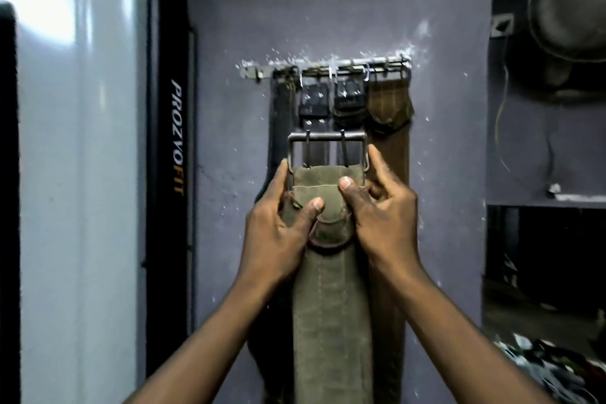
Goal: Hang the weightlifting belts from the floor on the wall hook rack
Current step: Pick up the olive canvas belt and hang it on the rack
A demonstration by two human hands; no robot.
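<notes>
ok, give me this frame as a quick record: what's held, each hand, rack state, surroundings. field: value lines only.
held item: olive-green suede weightlifting belt with a rectangular two-prong metal buckle, buckle end up
left hand: gripping the belt just under the buckle, thumb on the front
right hand: gripping the other edge, index finger along the buckle's side
wall hook rack: metal bar on the purple wall, four belts hanging; held belt below it, not yet hooked
rightmost hung belt: brown belt
left of the scene: white machine panel

A gym — belts (388, 102) on a wall hook rack (328, 66).
</notes>
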